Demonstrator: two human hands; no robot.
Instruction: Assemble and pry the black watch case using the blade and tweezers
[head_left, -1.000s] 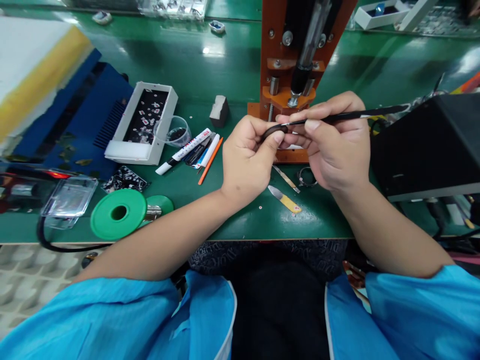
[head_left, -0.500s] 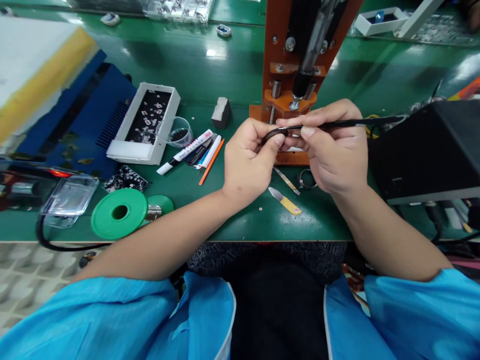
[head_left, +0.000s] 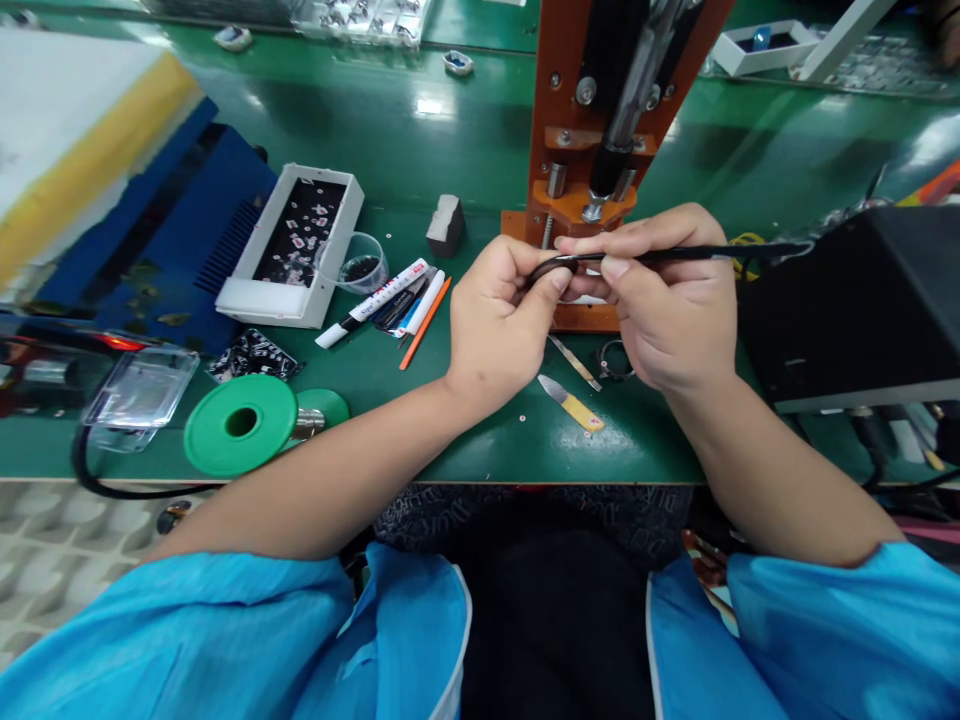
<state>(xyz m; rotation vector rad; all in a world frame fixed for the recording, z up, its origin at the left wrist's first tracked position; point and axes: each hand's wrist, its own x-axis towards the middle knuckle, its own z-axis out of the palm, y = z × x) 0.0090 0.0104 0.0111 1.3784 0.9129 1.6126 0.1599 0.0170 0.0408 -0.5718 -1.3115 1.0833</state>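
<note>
My left hand (head_left: 497,325) is closed, with thumb and fingers pinching a small dark curved piece (head_left: 551,268), perhaps a ring or band. Most of that piece is covered by the fingers. My right hand (head_left: 671,300) grips a slim black tool (head_left: 686,253), its long end reaching out to the right; it looks like tweezers. The tool's thin tip meets or nearly meets the dark piece, and exact contact cannot be made out. Both hands are raised in front of an orange press (head_left: 544,160). Beneath them lie a yellow-handled blade (head_left: 574,405) and a narrow flat strip (head_left: 576,362).
To the left are a white box of small parts (head_left: 349,215), a clear cup (head_left: 367,265), a marker (head_left: 379,300), an orange stick (head_left: 424,325) and a green solder spool (head_left: 217,430). A grey block (head_left: 445,228) stands behind. A black box (head_left: 862,310) stands right.
The view has shifted very slightly. Both hands keep the same grip on the dark piece and the black tool, with barely any movement.
</note>
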